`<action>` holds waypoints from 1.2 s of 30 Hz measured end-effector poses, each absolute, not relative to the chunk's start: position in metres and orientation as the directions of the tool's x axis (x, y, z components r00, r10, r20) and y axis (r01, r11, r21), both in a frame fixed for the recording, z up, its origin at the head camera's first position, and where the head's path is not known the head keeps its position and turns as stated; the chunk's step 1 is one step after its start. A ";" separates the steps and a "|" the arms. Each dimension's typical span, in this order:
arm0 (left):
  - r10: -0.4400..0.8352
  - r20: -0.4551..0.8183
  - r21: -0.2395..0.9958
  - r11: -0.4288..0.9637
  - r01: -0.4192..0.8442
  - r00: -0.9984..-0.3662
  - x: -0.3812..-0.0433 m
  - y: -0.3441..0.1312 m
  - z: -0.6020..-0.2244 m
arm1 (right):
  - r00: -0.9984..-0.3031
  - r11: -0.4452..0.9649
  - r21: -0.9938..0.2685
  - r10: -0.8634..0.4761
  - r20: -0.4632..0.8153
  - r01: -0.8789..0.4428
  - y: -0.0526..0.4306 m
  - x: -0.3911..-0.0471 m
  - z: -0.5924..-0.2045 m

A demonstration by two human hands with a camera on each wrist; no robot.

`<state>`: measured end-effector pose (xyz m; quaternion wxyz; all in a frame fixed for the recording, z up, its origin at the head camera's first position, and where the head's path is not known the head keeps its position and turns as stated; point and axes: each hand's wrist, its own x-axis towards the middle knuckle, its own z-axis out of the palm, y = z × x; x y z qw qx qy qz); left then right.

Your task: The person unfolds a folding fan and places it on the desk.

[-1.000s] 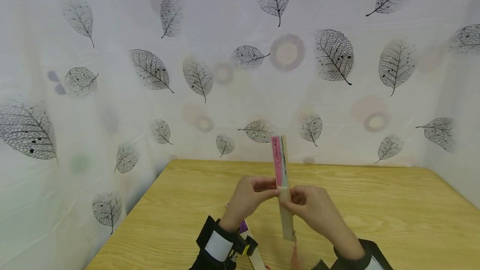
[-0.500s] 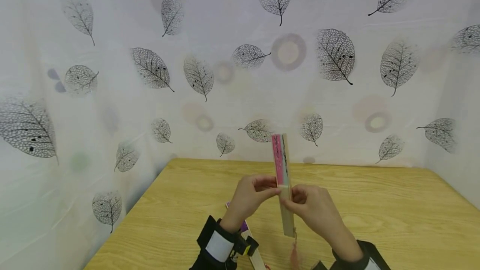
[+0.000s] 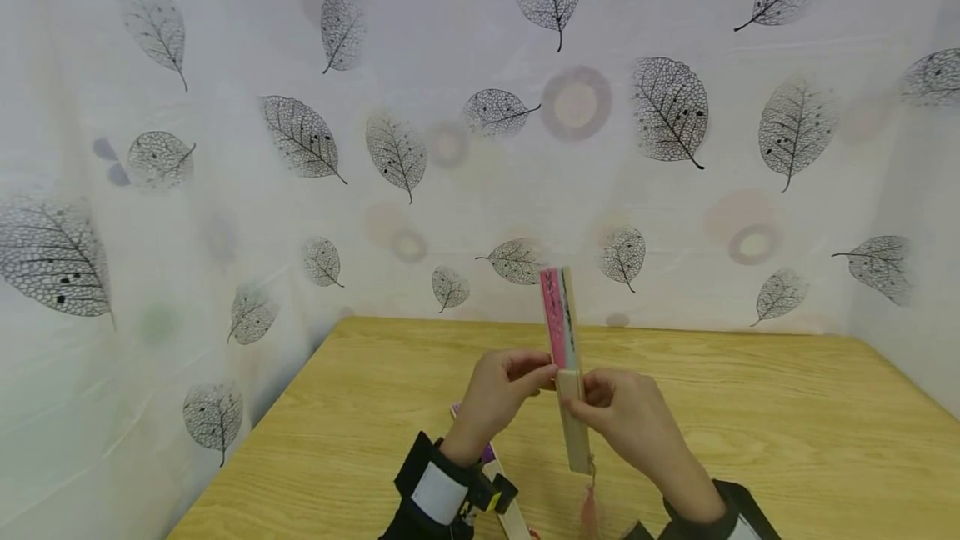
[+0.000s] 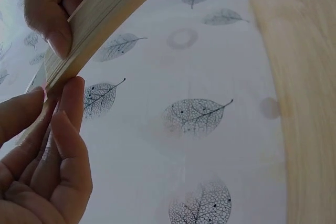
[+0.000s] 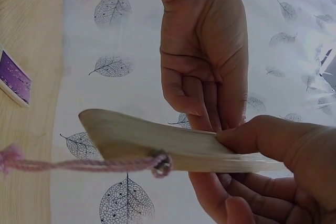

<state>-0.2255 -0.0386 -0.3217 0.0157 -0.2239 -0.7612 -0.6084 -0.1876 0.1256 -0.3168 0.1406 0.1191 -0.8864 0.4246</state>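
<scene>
Fan (image 3: 567, 382) body pale wood or bamboo, smooth, low sheen, finely layered edges; coloured upper part (image 3: 553, 315) matt, paper or cloth, can't tell which. Pivot (image 5: 161, 166) shiny metal, cord (image 5: 84, 166) twisted thread. Desk (image 3: 750, 407) smooth wood-grain, backdrop (image 3: 487, 190) thin creased sheeting, cloth or plastic unclear.

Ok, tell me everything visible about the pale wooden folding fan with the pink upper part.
The pale wooden folding fan looks nearly closed, slats stacked. Its upper part shows pink and pale blue strips with dark markings. A pink tassel hangs by a cord from a shiny pivot at its lower end. The left hand and right hand pinch it, nearly upright above the yellowish wooden table.
</scene>
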 end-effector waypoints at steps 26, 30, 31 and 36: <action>0.282 0.275 0.939 0.128 0.320 -0.919 -0.223 -0.039 -0.318 | -0.944 0.666 -0.695 -0.039 0.329 -0.270 0.124 -0.187 -0.316; 0.289 0.278 0.940 0.112 0.321 -0.916 -0.219 -0.039 -0.312 | -0.943 0.683 -0.681 -0.031 0.333 -0.263 0.126 -0.188 -0.316; 0.292 0.278 0.940 0.113 0.321 -0.915 -0.217 -0.039 -0.310 | -0.944 0.681 -0.684 -0.032 0.328 -0.261 0.126 -0.188 -0.315; 0.291 0.275 0.937 0.132 0.323 -0.916 -0.210 -0.039 -0.300 | -0.947 0.676 -0.692 -0.027 0.319 -0.252 0.126 -0.189 -0.315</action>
